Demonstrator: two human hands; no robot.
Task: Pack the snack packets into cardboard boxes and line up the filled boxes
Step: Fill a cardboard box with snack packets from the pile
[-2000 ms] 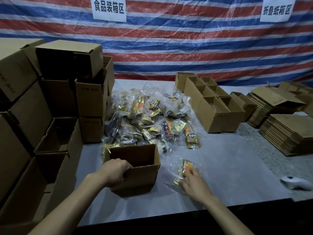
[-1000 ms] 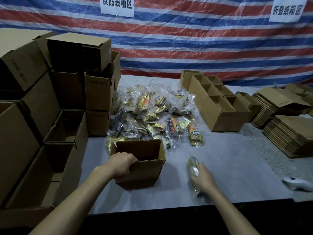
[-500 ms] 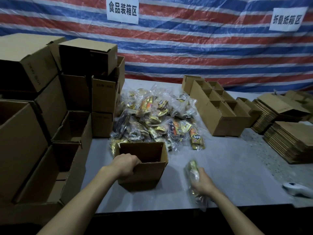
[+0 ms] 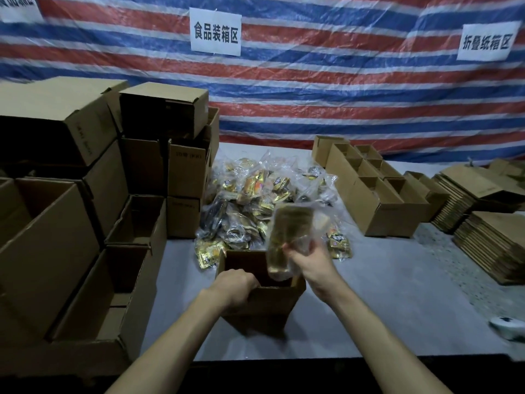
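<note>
An open cardboard box (image 4: 270, 302) stands on the grey table in front of me. My left hand (image 4: 234, 285) grips its near-left rim. My right hand (image 4: 311, 263) holds a clear snack packet (image 4: 287, 237) upright over the box's right side, its lower end just inside the opening. Behind the box lies a pile of snack packets (image 4: 255, 200) in clear and gold wrappers.
Stacked open boxes (image 4: 85, 223) fill the left side. A row of empty boxes (image 4: 377, 200) stands at the right, with stacks of flat cardboard (image 4: 494, 237) beyond. A white device (image 4: 508, 327) lies at the table's right edge. A striped tarp hangs behind.
My right hand lifted the packet from the table at the right and brought it left and up over the box. My left hand stayed on the box rim.
</note>
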